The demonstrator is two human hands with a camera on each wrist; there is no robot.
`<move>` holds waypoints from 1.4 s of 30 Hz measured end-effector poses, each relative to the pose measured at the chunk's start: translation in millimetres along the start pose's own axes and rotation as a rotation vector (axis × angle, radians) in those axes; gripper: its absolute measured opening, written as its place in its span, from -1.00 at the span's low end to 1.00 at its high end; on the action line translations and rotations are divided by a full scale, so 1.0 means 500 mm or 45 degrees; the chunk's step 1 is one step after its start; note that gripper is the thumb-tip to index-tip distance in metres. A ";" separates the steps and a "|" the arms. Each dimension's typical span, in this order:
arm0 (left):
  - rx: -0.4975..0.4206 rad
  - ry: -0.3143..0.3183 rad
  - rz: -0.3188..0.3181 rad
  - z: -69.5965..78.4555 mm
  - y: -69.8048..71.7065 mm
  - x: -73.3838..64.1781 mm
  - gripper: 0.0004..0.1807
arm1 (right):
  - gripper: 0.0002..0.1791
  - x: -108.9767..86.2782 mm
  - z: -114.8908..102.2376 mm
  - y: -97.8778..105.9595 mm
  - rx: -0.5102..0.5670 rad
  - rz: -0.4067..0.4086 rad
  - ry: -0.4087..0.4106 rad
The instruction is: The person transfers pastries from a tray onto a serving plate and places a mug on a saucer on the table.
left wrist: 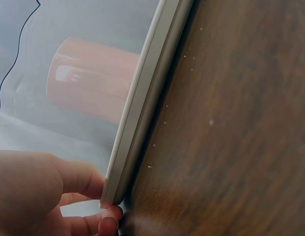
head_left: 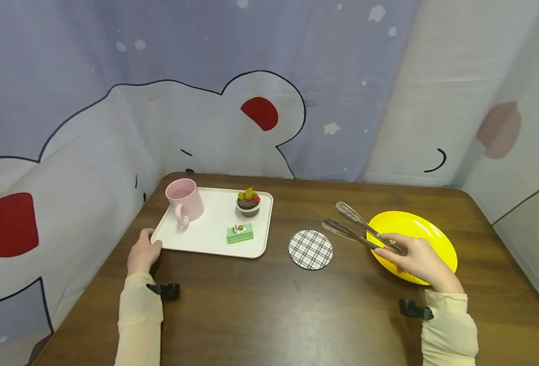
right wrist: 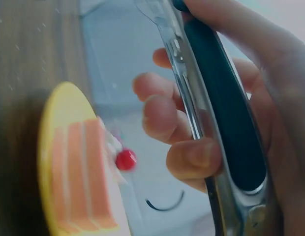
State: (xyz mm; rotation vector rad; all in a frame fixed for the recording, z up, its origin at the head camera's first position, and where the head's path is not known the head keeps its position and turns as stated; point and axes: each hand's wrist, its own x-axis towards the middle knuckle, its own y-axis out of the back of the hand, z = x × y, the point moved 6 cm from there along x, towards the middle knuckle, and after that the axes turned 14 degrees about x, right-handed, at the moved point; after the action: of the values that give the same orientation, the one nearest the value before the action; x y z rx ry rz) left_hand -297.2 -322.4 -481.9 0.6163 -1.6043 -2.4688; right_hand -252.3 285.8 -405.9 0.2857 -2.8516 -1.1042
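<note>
My left hand [head_left: 143, 252] pinches the near left corner of a white tray [head_left: 214, 198], thumb and fingers on either side of its rim [left wrist: 135, 115] in the left wrist view. On that tray stand a pink mug [head_left: 188, 201], a chocolate cupcake with fruit on top [head_left: 248, 203] and a green cake slice [head_left: 240, 234]. My right hand [head_left: 422, 259] grips metal tongs [head_left: 360, 223] with dark handles [right wrist: 226, 108], held over a yellow plate [head_left: 422, 229]. The tongs' tips are apart, with nothing between them. A layered pink cake slice with a cherry [right wrist: 83, 172] lies on the plate in the right wrist view; my hand hides it from the head view.
A round checkered coaster [head_left: 311, 249] lies between tray and plate on the brown wooden table [head_left: 269, 310]. A printed curtain [head_left: 333, 76] hangs behind the table and along its sides.
</note>
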 end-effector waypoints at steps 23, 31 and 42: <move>0.008 -0.020 -0.005 -0.005 -0.002 0.009 -0.35 | -0.60 0.072 -0.089 -0.165 0.000 0.106 0.429; -0.001 -0.015 -0.006 -0.007 0.001 0.005 -0.35 | -0.60 0.075 -0.111 -0.197 0.003 0.181 0.537; 0.003 -0.004 0.005 0.002 -0.003 0.003 -0.36 | -0.55 0.080 -0.141 -0.250 -0.152 0.121 0.571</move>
State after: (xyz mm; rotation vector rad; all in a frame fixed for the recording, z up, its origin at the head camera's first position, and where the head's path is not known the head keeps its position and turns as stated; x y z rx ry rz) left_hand -298.7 -321.6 -483.2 0.6096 -1.6082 -2.4665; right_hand -263.9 141.0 -438.0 0.3361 -2.3730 -1.0326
